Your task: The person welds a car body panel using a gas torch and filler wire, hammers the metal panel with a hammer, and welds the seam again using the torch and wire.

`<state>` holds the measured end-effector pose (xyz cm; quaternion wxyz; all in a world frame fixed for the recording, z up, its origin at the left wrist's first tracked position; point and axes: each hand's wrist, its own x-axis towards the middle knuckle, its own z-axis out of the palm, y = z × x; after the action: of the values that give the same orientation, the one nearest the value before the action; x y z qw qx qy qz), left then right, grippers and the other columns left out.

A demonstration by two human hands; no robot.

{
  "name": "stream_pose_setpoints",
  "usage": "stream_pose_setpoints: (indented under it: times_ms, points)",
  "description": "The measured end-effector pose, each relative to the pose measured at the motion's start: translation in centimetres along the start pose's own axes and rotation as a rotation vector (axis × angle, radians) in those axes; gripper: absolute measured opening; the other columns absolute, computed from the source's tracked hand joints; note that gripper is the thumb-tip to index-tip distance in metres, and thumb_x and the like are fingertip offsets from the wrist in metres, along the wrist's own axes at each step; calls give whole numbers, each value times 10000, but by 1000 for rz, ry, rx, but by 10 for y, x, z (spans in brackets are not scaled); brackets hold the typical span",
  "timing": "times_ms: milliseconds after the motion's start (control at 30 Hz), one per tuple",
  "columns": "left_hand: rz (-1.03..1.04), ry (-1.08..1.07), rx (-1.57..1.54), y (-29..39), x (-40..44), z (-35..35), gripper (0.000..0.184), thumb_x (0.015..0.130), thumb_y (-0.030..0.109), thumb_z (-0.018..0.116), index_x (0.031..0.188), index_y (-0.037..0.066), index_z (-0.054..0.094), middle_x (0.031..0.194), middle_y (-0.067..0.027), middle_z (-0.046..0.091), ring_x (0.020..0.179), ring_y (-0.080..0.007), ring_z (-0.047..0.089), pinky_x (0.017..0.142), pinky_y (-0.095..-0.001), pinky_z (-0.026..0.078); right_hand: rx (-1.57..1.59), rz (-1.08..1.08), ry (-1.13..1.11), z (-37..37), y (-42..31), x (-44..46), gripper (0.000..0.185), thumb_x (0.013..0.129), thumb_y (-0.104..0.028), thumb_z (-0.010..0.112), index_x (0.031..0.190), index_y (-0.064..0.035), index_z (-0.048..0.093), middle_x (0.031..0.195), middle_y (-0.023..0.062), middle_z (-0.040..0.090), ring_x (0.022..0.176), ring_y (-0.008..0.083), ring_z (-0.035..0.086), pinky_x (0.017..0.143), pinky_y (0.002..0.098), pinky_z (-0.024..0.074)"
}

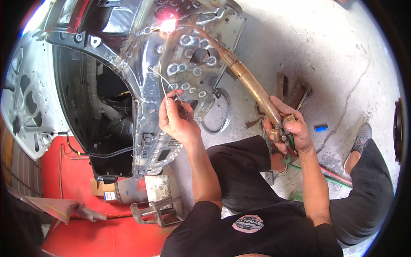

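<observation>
My right hand (294, 128) is closed around the valve end of a brass gas welding torch (252, 88). Its thin curved neck reaches up and left to a bright glowing spot (168, 25) on the bare metal car body panel (184, 55). Between the fingertips of my left hand (180, 118) is a thin filler wire (164, 81), which runs upward toward the glow. The glare hides the torch tip and where the wire ends. Rows of round weld marks cover the panel just beyond my left hand.
A coil of wire (222, 113) hangs by the panel's edge. Green and red hoses (327, 173) trail from the torch across the concrete floor (342, 64). Rusty metal pieces (295, 94) and a small blue object (320, 127) lie there. Left are an open trunk (113, 115) and red surface (98, 233).
</observation>
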<state>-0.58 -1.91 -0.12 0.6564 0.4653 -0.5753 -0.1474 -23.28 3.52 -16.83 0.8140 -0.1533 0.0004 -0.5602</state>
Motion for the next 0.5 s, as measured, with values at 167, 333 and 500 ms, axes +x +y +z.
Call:
stream_pose_setpoints:
  times_ms: [167,333,500]
  points:
    - [2,-3,3,1,0,0,287,1053,212,533,1072,-50,649,982,-160,720,531,-93,524,411,-221,330,6,-5,-14,-1,0,0,798,852,-291,664,1546,-3,397,961,206,659,637,175,638,425,258,501]
    - [3,-2,-2,1,1,0,287,1053,213,534,1069,-49,649,978,-159,721,529,-94,522,410,-222,330,1,0,-2,-1,1,1,808,848,-297,669,1548,-4,392,962,208,658,640,176,640,421,256,500]
    - [7,7,1,1,0,1,288,1054,213,530,1070,-50,648,979,-159,721,529,-93,521,411,-221,328,0,10,4,-1,1,0,818,846,-306,675,1550,-2,388,962,205,657,645,178,642,419,256,500]
